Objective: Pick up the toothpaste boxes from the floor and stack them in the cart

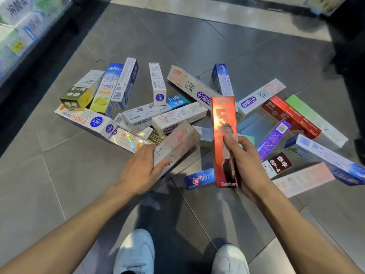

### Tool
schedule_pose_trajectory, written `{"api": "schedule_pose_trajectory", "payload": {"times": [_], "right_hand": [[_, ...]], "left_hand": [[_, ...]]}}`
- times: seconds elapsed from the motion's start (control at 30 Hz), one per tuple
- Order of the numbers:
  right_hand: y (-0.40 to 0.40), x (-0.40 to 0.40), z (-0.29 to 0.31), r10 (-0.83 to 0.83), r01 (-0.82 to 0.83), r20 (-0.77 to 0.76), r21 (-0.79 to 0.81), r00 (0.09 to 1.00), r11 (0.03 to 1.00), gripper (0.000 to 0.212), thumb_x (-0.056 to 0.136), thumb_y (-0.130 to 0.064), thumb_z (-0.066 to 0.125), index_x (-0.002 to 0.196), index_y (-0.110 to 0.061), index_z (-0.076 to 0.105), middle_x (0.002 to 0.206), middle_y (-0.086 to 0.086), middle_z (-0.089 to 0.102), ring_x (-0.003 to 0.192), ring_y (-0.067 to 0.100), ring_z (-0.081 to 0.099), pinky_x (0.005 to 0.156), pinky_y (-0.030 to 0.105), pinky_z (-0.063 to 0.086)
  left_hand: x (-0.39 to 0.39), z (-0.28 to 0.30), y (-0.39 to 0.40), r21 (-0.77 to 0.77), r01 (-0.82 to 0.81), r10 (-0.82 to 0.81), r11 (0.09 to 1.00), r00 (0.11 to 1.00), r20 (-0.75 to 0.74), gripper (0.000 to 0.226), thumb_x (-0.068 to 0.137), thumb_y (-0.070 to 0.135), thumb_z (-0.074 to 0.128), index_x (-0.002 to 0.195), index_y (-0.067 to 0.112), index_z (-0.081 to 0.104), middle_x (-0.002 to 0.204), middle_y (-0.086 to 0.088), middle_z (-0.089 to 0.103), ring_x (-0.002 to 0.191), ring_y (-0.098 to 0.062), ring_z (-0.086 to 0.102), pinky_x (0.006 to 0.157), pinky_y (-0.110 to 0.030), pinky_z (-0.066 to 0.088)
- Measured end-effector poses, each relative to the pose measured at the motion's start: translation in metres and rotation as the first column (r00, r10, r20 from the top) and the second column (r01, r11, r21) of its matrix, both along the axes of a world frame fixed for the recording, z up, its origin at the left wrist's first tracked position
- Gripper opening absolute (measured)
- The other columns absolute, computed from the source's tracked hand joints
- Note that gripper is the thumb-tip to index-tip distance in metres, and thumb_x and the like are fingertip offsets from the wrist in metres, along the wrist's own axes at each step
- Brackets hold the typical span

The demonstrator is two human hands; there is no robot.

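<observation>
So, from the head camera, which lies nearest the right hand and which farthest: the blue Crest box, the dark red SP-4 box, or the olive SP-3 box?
From the right hand, which holds an orange box:
1. Blue Crest box, on the floor just left of that hand.
2. Dark red SP-4 box, to its right; too close to call against the Crest box.
3. Olive SP-3 box, far left of the pile, clearly farthest.

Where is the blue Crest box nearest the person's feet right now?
In the head view the blue Crest box lies on the floor tiles, low centre, just left of the red box held in the right hand.
</observation>
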State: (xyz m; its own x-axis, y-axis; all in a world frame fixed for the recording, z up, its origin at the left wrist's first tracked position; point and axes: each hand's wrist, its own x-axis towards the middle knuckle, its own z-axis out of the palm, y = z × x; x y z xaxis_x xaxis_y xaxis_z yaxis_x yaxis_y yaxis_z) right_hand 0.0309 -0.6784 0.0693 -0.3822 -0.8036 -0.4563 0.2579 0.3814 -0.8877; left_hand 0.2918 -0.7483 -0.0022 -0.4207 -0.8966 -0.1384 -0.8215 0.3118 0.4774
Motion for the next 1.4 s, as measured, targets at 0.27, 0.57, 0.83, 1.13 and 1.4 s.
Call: {"api": "schedule_pose_trajectory", "payload": {"times": [0.27,0.57,0.83,1.13,1.4], "right_hand": [[-0.020,0.021,0.022,0.072,-0.068,0.072,-0.046,0.995,0.997,0.053,0.078,-0.049,0.076,0.112,-0.011,0.061,0.082,0.002,0.075,0.073,0.018,0.071,0.065,0.031,0.056],[-0.061,0.036,0.151,0.143,-0.129,0.107,-0.123,0.984,0.984,0.027,0.085,-0.032,0.072,0.104,-0.015,0.062,0.090,0.012,0.071,0.086,0.033,0.066,0.092,0.062,0.051],[-0.037,0.044,0.394,0.147,-0.131,0.108,-0.142,0.983,0.981,0.026,0.075,-0.037,0.076,0.094,-0.022,0.066,0.085,0.012,0.071,0.078,0.032,0.063,0.074,0.048,0.050],[0.029,0.045,0.712,0.151,-0.135,0.142,-0.116,0.978,0.984,0.048,0.069,-0.042,0.085,0.103,-0.015,0.064,0.084,0.012,0.065,0.070,0.026,0.063,0.062,0.038,0.049],[0.062,0.024,0.889,0.083,-0.038,0.174,-0.249,0.981,0.968,0.050,0.067,-0.040,0.084,0.103,-0.012,0.064,0.087,0.012,0.069,0.074,0.028,0.065,0.066,0.043,0.054]], "left_hand": [[-0.015,0.061,-0.002,0.389,-0.407,0.563,0.826,0.573,-0.596,0.024,0.101,0.044,0.054,0.096,0.021,0.058,0.079,0.012,0.072,0.072,0.000,0.065,0.066,-0.017,0.048],[-0.035,0.215,-0.026,0.563,-0.311,0.643,0.766,0.399,-0.654,0.049,0.086,0.063,0.060,0.103,0.018,0.064,0.100,-0.003,0.077,0.098,-0.025,0.074,0.097,-0.055,0.053],[-0.033,0.475,-0.001,0.533,-0.325,0.624,0.781,0.383,-0.681,0.057,0.080,0.066,0.064,0.096,0.011,0.062,0.107,-0.031,0.064,0.101,-0.048,0.063,0.096,-0.064,0.049],[-0.036,0.782,0.061,0.610,-0.271,0.665,0.745,0.379,-0.644,0.039,0.081,0.058,0.071,0.087,0.020,0.066,0.089,-0.015,0.074,0.079,-0.031,0.073,0.068,-0.040,0.057],[-0.078,0.961,0.097,0.613,-0.133,0.623,0.779,0.275,-0.732,0.015,0.081,0.039,0.069,0.083,0.024,0.068,0.075,-0.006,0.074,0.063,-0.020,0.072,0.051,-0.026,0.053]]}}
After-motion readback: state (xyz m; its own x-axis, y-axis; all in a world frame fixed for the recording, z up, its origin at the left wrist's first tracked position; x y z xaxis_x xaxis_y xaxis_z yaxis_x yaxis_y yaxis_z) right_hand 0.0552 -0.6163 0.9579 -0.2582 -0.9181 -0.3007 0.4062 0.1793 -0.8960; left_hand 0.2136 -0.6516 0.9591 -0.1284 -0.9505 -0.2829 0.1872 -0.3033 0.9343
